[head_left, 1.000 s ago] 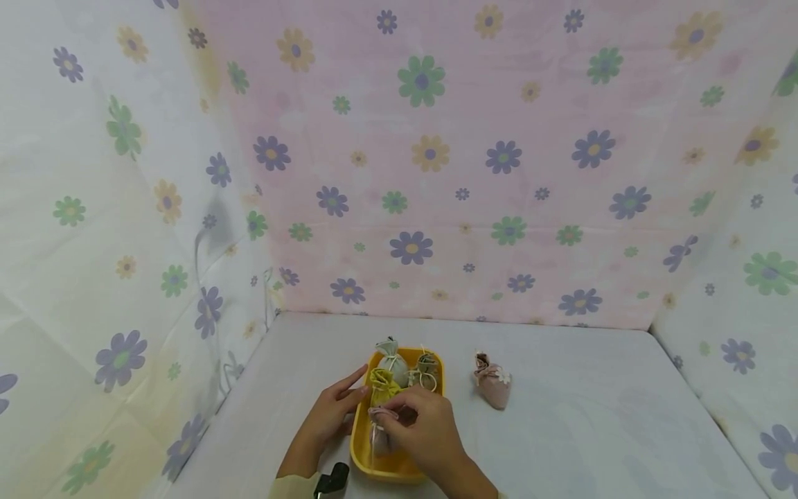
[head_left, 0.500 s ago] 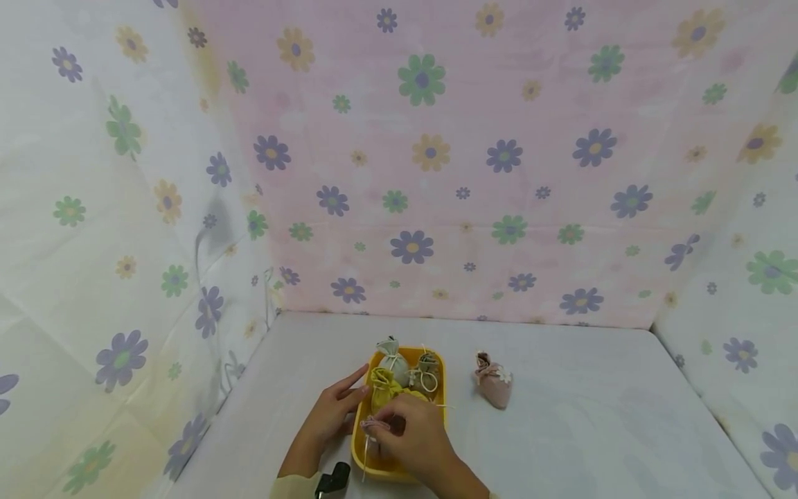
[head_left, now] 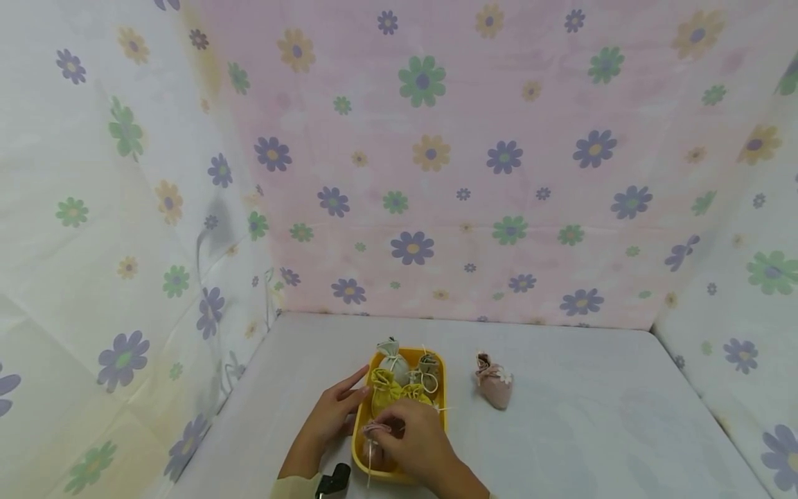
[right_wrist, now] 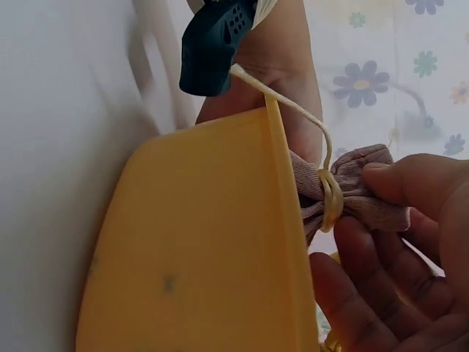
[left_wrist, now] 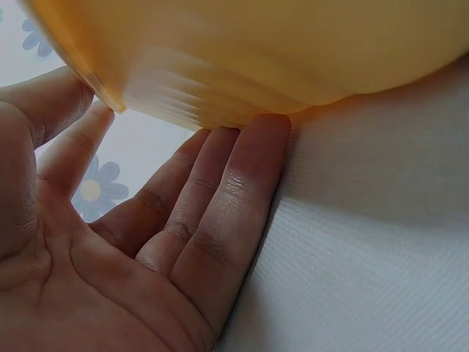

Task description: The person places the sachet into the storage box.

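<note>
A yellow plastic tray (head_left: 394, 477) stands before me with several small drawstring pouches in it. My right hand (head_left: 419, 435) pinches the gathered top of a mauve pouch (right_wrist: 374, 196) between thumb and fingers, at the tray's near end. A cream cord is wound around that pouch's neck, one end trailing over the rim. My left hand (head_left: 332, 412) lies along the tray's left side, its fairly straight fingers (left_wrist: 253, 172) touching the outer wall. Farther back in the tray sit a pale grey-green pouch (head_left: 394, 362), a brown pouch (head_left: 428, 366) and two yellow pouches (head_left: 384, 394).
A dusty-pink pouch (head_left: 497, 389) with a white flower trim lies on the white tabletop (head_left: 580, 409) right of the tray. A dark wrist-worn device (head_left: 334, 478) shows by the left sleeve. Flower-patterned cloth (head_left: 464, 229) walls the back and sides.
My right hand has shifted slightly left and toward me with the mauve pouch, baring more of the second yellow pouch. The left hand has stayed at the tray's side.
</note>
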`<state>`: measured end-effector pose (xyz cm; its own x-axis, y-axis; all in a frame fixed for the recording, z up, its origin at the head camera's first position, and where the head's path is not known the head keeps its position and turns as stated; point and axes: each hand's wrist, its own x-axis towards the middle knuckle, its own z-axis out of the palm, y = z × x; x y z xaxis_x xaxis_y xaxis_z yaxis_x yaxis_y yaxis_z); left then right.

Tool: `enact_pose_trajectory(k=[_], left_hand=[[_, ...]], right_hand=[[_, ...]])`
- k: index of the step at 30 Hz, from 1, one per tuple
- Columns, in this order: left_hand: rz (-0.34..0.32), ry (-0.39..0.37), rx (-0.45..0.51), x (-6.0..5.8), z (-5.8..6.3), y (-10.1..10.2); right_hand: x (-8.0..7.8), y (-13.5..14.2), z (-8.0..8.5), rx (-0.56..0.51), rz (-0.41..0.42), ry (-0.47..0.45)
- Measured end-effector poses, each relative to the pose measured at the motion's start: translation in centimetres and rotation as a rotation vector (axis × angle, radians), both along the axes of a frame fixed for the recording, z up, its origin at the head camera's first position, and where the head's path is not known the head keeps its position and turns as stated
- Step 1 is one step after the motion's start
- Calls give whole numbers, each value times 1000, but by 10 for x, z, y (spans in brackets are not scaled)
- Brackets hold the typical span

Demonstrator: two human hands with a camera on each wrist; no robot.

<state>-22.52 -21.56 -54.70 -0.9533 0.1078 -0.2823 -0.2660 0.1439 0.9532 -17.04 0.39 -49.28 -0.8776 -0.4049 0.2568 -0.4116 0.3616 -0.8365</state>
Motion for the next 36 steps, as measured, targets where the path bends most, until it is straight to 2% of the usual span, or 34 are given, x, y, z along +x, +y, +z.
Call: enact_pose_trajectory(k=[4, 14, 22, 28, 32, 36], left_hand=[[0, 10, -4, 1, 1, 1], [6, 0, -10, 1, 2, 1], [10, 4, -36, -1, 2, 2], [24, 20, -58, 0, 2, 4], [22, 9, -47, 0, 2, 3], [18, 2, -40, 0, 2, 2]], right_hand=[[-2, 1, 0, 48, -20, 15], [1, 9, 11, 107, -8, -10], [0, 25, 15, 54, -19, 18], [-3, 39, 20, 32, -119, 137], [-9, 49, 17, 16, -222, 229], [-16, 60, 11, 48, -334, 292]])
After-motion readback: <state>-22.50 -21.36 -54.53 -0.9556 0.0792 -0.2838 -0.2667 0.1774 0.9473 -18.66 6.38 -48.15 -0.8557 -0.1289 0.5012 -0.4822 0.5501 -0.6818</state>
